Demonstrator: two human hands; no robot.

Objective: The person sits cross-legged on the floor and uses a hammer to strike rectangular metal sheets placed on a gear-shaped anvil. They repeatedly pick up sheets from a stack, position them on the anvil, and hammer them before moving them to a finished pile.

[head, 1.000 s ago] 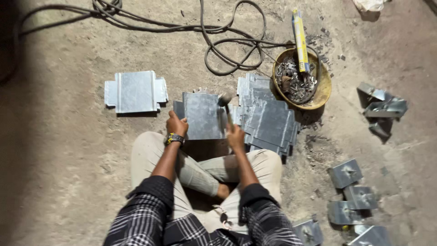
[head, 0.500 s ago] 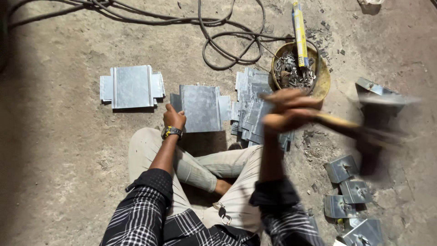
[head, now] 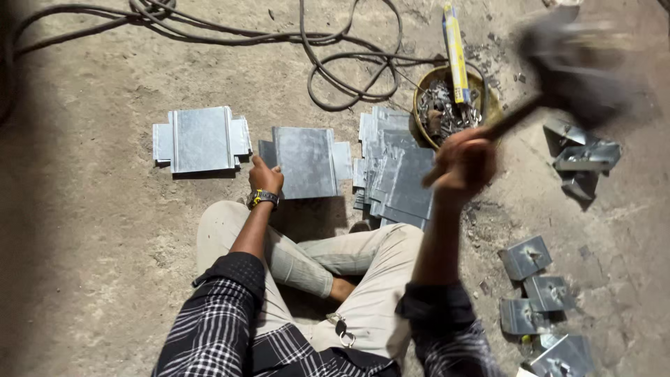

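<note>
I sit cross-legged on a concrete floor. My left hand [head: 266, 176], with a watch on its wrist, presses on the near left corner of a grey sheet-metal piece [head: 306, 161] lying flat before me. My right hand [head: 463, 162] is raised and grips the handle of a hammer [head: 574, 64], whose blurred head is up at the top right. A stack of flat metal sheets [head: 396, 174] lies just right of the held piece, under my raised arm.
Another folded metal piece [head: 202, 139] lies to the left. A round bowl [head: 423, 93] holds small metal bits and a yellow tool [head: 456, 49]. Cables [head: 349, 63] loop across the top. Bent metal brackets [head: 548, 292] lie at the right.
My right hand has swung the hammer up from the metal piece, out to the right and now high at the top right. My left hand stays on the piece.
</note>
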